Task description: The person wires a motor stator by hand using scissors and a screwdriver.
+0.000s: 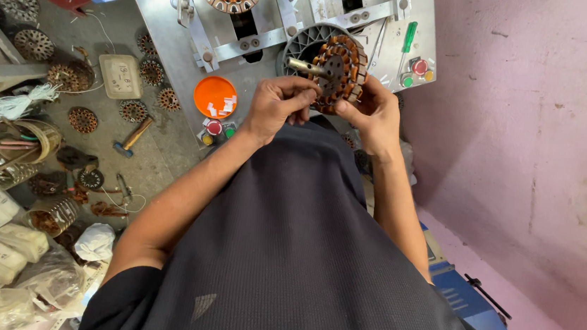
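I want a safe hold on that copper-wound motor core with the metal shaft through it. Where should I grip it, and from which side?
Probably by its outer rim, from the sides. On the motor core the copper coils ring the flat face and the shaft sticks out of the middle, so only the edge offers a firm grip. The right hand cups that rim; the left hand pinches near the shaft.

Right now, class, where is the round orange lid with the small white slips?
In the head view, the orange lid lies on the grey metal machine table, just left of the person's left hand, above the red and green buttons.

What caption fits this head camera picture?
Both hands, left and right, hold a copper-wound stator at a metal machine.
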